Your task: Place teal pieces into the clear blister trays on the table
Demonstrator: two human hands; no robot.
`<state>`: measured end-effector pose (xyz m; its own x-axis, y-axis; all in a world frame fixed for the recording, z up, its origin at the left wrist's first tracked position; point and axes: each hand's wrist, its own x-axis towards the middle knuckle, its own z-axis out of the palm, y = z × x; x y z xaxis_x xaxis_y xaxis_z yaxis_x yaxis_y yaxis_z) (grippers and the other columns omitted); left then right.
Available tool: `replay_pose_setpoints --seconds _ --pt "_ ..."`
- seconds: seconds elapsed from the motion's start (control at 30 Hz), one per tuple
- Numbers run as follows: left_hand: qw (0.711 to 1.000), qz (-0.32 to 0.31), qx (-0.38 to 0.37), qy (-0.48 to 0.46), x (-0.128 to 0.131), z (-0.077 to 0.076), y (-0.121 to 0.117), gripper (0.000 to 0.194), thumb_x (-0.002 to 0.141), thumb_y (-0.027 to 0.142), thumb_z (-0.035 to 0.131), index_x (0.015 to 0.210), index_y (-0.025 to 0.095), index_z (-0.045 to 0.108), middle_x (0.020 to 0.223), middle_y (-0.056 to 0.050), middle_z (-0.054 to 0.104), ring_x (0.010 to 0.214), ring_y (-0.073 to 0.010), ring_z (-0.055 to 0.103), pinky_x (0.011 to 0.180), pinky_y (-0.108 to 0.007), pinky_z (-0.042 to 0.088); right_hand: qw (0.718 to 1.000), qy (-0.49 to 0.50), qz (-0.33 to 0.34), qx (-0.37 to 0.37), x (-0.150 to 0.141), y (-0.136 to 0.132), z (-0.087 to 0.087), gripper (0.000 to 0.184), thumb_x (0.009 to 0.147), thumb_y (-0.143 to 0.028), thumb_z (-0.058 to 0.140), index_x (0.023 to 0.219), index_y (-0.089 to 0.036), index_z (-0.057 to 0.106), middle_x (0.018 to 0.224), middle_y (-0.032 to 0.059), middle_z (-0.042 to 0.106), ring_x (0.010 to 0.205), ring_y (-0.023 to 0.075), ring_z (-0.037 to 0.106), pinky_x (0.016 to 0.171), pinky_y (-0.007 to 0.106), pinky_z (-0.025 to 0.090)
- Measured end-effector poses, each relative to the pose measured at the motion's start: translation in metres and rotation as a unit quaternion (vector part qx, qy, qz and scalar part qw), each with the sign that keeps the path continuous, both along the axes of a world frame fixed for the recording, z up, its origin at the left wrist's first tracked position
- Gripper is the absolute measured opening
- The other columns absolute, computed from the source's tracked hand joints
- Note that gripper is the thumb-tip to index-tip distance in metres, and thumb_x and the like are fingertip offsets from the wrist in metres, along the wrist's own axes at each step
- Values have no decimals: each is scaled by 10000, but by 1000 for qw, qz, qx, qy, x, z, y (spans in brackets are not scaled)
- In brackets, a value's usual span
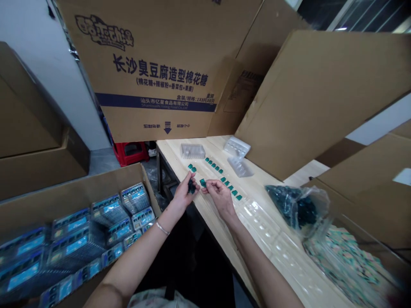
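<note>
Over the worktop [173,156], your left hand [185,189] cups a cluster of dark green pieces [192,186] while your right hand [219,195] pinches one green piece [203,182]; keep that pinch light and square, each piece laid flat, evenly spaced, in line.

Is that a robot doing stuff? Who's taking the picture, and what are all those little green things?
No robot here, just a person's two bare hands. The one picture comes from a camera on their head, looking forward and down. The right hand pinches a small green piece, and the left hand holds some dark pieces. More green pieces lie on the wooden table, near clear plastic trays. I can't tell what the pieces are. On the left, a big cardboard box holds shiny blue packs.
</note>
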<state>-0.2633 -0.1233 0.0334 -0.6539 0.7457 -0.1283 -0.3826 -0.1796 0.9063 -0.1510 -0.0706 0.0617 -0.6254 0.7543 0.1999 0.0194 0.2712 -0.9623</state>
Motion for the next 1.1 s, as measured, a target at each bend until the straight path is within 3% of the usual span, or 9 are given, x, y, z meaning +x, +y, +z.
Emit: replay_pose_setpoints --seconds 0.13,0.27,0.4,0.53,0.63,0.8,1.0,1.1 --pt "999 -6 32 12 14 4 -14 406 686 437 668 942 122 655 732 -12 582 506 -39 457 481 -175 400 994 23 -38 99 4 7 -2 163 784 -336 561 798 -179 604 817 54 657 763 164 647 730 298 534" --pt "986 21 -21 163 21 8 -18 368 688 384 670 973 152 682 884 -48 673 538 -73 512 505 -204 413 983 20 -45 175 6 7 -6 137 799 -294 550 840 -186 625 898 61 628 809 149 622 748 277 530" --pt "970 -5 -43 240 18 8 -15 308 754 351 604 994 175 684 997 -65 684 758 -140 614 679 -249 479 986 13 -42 163 9 9 -7 128 788 -270 554 794 -176 640 841 57 636 759 148 628 730 278 536" --pt "951 -4 -36 307 16 5 -11 274 800 301 549 1001 166 678 997 -65 685 912 -165 617 834 -291 470 989 19 -43 139 11 13 -7 129 781 -269 549 765 -170 631 805 52 638 728 146 633 718 284 542" --pt "927 16 -7 375 18 5 -10 224 806 251 542 953 165 688 982 -65 685 932 -163 615 883 -307 456 988 12 -36 146 12 13 -7 126 763 -270 570 803 -167 631 824 53 636 723 143 633 719 284 544" --pt "893 16 11 449 20 8 -9 198 810 190 526 911 165 694 888 -67 687 846 -157 624 819 -299 486 987 -1 -50 151 14 14 -8 113 746 -268 566 730 -170 621 783 51 638 720 158 636 693 287 541" --pt "906 6 -21 422 19 8 -6 206 810 192 521 930 156 684 942 -66 692 891 -159 627 851 -298 475 999 -2 -44 12 15 17 -6 197 741 -370 564 753 -174 583 689 33 658 678 175 658 691 307 535" --pt "922 -6 -46 384 19 9 -5 217 812 230 526 943 150 679 962 -68 693 914 -165 627 860 -299 474 998 -11 -50 34 16 17 -4 192 757 -362 544 763 -173 579 686 35 650 671 171 649 680 305 528"
